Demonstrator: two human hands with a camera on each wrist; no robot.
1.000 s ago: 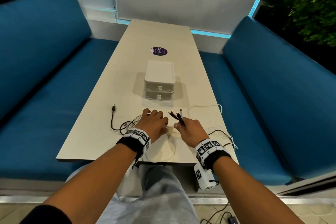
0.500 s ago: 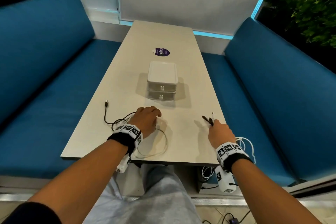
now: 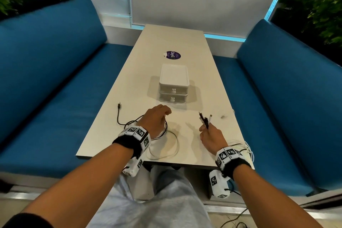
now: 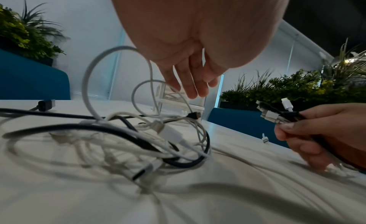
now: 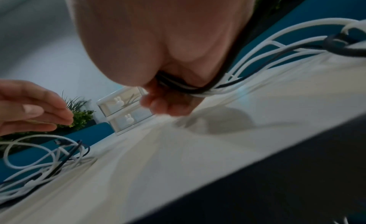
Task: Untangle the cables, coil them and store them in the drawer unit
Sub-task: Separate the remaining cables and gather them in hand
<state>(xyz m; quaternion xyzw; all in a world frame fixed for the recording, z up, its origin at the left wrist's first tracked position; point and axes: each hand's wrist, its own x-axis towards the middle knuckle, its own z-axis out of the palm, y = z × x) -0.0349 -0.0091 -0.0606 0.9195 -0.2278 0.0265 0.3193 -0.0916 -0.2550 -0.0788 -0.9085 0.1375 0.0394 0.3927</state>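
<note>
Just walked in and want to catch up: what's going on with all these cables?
A person is sorting tangled cables. The right hand grips a bunch of connector ends, their cords trailing off the table edge. The left hand hovers open over the cable tangle. The drawer unit stands shut; nothing coiled yet.

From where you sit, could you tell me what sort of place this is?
Probably a café or lounge booth: blue cushioned benches flank a long pale table, leafy planters stand behind them, and a round branded sticker sits on the tabletop.
</note>
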